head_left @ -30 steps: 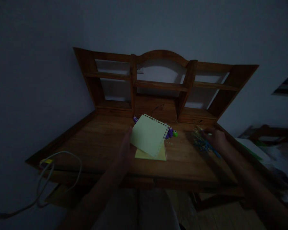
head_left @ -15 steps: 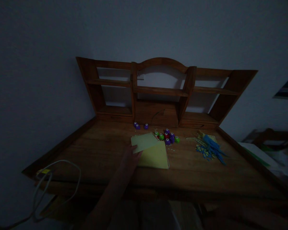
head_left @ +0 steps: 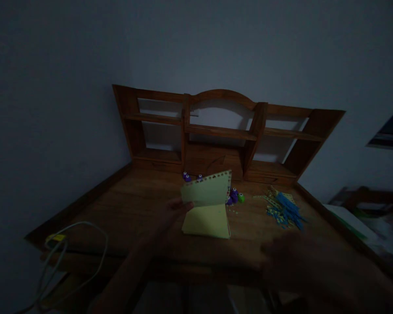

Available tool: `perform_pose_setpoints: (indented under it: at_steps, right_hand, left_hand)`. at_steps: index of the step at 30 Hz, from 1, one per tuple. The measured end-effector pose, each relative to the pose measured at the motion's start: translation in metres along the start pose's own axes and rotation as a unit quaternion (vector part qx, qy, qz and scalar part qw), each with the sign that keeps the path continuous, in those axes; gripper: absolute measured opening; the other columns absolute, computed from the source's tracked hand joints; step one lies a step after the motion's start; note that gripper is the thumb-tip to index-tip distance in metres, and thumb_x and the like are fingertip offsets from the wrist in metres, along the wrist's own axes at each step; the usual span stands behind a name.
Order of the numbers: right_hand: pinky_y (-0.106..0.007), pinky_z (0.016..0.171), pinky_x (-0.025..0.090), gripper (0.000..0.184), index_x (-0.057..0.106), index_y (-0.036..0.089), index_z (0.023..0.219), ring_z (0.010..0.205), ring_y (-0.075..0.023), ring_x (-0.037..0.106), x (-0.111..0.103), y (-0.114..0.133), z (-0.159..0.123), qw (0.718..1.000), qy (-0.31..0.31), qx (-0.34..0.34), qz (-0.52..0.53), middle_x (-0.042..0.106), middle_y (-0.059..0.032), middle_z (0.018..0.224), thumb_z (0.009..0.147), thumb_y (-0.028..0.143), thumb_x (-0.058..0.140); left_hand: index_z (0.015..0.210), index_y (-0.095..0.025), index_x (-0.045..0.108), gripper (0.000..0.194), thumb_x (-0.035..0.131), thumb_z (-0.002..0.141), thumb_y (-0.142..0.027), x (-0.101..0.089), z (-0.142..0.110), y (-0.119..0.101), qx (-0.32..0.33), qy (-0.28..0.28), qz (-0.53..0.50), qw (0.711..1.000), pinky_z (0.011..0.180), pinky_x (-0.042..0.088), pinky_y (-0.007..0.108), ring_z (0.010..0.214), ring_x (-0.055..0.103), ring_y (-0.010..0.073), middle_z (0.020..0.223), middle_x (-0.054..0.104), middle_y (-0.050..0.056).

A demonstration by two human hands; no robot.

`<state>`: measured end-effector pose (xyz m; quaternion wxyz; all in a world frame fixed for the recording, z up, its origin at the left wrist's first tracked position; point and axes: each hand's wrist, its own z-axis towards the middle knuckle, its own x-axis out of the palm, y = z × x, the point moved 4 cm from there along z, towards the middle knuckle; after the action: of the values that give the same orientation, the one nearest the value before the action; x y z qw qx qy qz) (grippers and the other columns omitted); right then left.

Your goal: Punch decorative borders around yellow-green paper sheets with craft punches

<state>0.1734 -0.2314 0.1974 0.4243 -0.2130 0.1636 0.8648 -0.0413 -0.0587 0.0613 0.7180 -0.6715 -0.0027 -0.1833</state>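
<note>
My left hand pinches a pale yellow-green sheet of paper at its lower left corner. The sheet is raised and tilted, with a row of small holes along its top and right edges. Below it a stack of yellow paper lies on the wooden desk. My right hand is over the front right of the desk, smeared by motion, so its fingers cannot be made out. Just behind the sheet's right edge sit small round purple and green pieces with white tops, partly hidden by the sheet.
More purple pieces stand at the back by the shelf unit. On the right lies a heap of blue and yellow paper strips and bits. A pale cable loops over the desk's front left edge.
My left hand has lifted and tilted the sheet up, so its holed edges now show and hide some round pieces. My right hand has come up from the bottom right over the desk.
</note>
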Motion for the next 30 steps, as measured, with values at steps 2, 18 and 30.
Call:
perform_pose_setpoints:
  at_steps: [2,18,30]
  right_hand:
    - [-0.054,0.107,0.038,0.081,0.029,0.031,0.144,0.129,-0.0345,0.042,0.013,-0.006,0.02,1.0,-0.017,0.022,-0.009,0.045,-0.0035,0.141,0.074,0.044,0.067]
    - [-0.044,0.098,0.043,0.044,0.048,0.024,0.134,0.121,-0.0273,0.052,0.112,-0.103,-0.008,0.989,0.132,0.055,0.039,0.05,-0.0111,0.137,0.091,0.028,0.047]
    - [-0.028,0.058,0.053,0.029,0.071,0.012,0.088,0.061,-0.0193,0.068,0.15,-0.164,-0.028,0.837,0.347,0.282,0.316,0.073,-0.0046,0.073,0.084,0.033,0.051]
  left_hand:
    - [0.093,-0.019,0.075,0.023,0.071,0.073,-0.031,0.0,-0.001,-0.013,0.056,0.057,0.081,0.993,0.103,0.04,0.045,0.115,0.058,0.0296,0.109,0.07,0.008]
    - [0.102,-0.022,0.072,0.028,0.067,0.075,-0.021,0.034,0.051,-0.04,0.174,0.093,0.14,0.97,0.111,0.03,0.04,0.125,0.049,0.023,0.118,0.066,0.006]
    - [0.098,-0.024,0.068,0.023,0.046,0.091,-0.025,0.0,-0.015,0.05,0.186,0.016,0.525,0.83,0.093,0.041,0.035,0.096,0.06,0.0219,0.105,0.067,0.006]
